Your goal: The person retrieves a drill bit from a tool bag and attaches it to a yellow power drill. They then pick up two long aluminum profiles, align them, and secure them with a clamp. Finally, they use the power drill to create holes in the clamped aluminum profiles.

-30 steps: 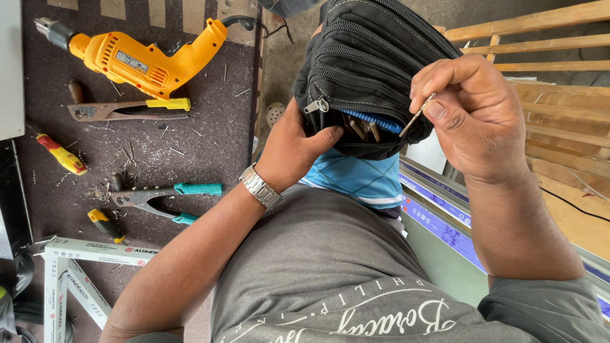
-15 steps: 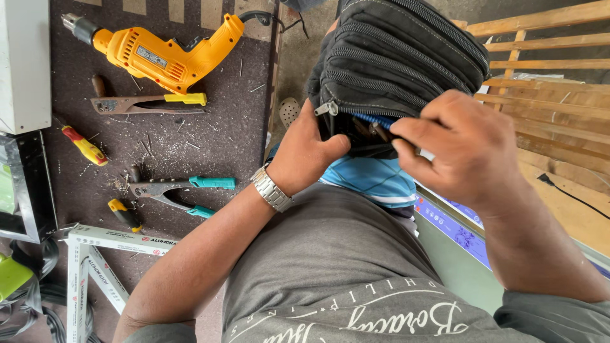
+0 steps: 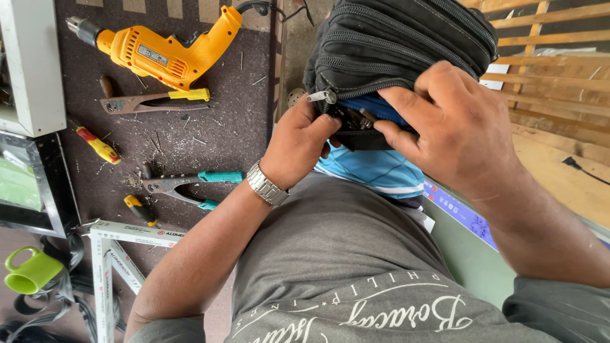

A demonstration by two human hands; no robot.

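I hold a black zipped bag (image 3: 406,38) in front of my belly, one pocket unzipped with blue lining and small dark items showing. My left hand (image 3: 298,143), a metal watch (image 3: 267,185) on its wrist, grips the bag's lower edge just below the silver zipper pull (image 3: 321,96). My right hand (image 3: 451,124) lies over the open pocket. Its fingers curl into the opening and the thumb presses from below. What the fingertips touch inside is hidden.
On the dark mat to the left lie a yellow drill (image 3: 162,54), a yellow-handled riveter (image 3: 152,101), teal-handled pliers (image 3: 190,184) and a red-yellow screwdriver (image 3: 95,145). A white metal frame (image 3: 121,238) and green mug (image 3: 28,273) sit lower left. Wooden slats (image 3: 546,38) stand at right.
My right hand, which held a thin stick-like piece away from the bag, has come down onto the open pocket and pushed its fingers in. My left hand kept its grip.
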